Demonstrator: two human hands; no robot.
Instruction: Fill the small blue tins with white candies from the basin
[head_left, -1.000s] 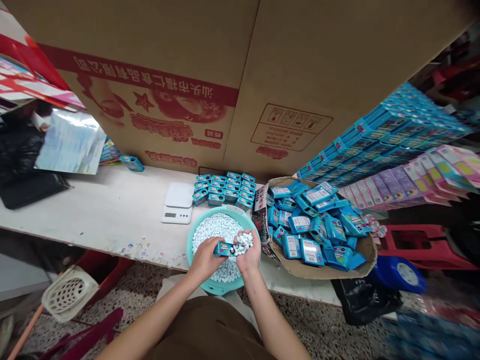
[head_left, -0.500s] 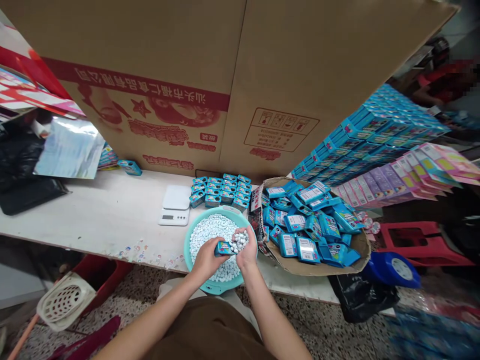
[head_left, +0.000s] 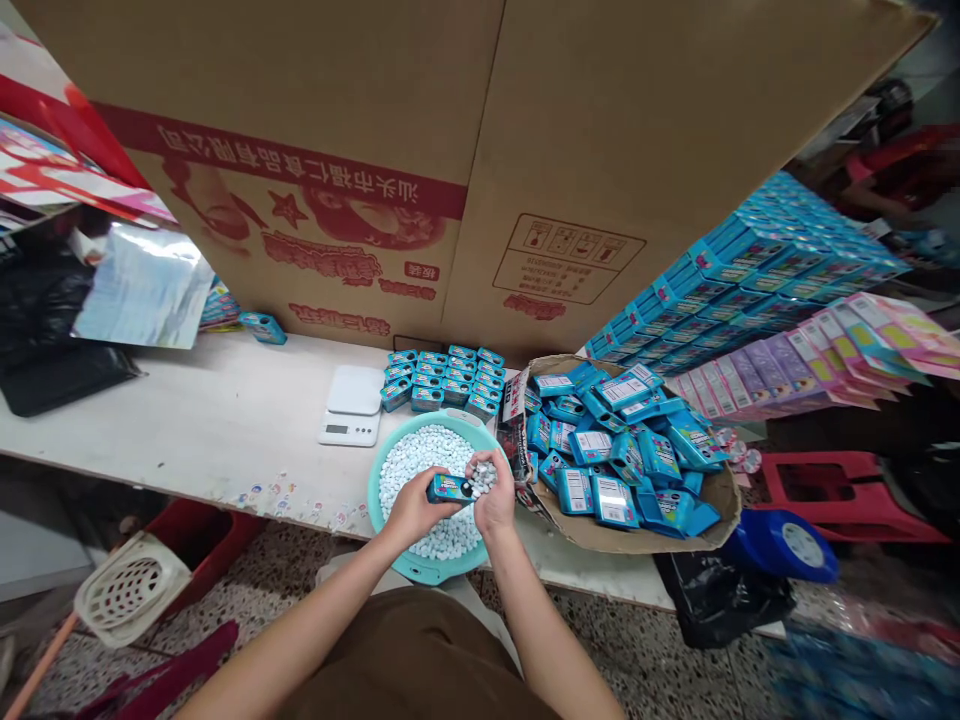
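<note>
Over a mint-green basin (head_left: 377, 480) full of small white candies (head_left: 420, 455), my left hand (head_left: 411, 512) is closed around a small blue candy box (head_left: 448, 488), held on its side. The box's dark opening faces right. My right hand (head_left: 496, 508) is cupped around a heap of white candies (head_left: 481, 480), right against the open end of the box. Whether candies are passing into the box is too small to tell. Behind the basin stand rows of similar blue boxes (head_left: 442, 380), and a white digital scale (head_left: 350, 410) is to their left.
A torn cardboard tray (head_left: 637, 545) heaped with blue boxes (head_left: 630, 450) sits to the right. A large carton (head_left: 337, 90) walls off the back. Stacked blue boxes (head_left: 735, 260) rise behind the tray. At far right is a person's red sleeve (head_left: 907, 165). One blue box (head_left: 262, 327) lies at left.
The blue box has turned slightly so its label shows more and its opening meets the right hand. The heap in my right palm looks smaller. The view has shifted slightly.
</note>
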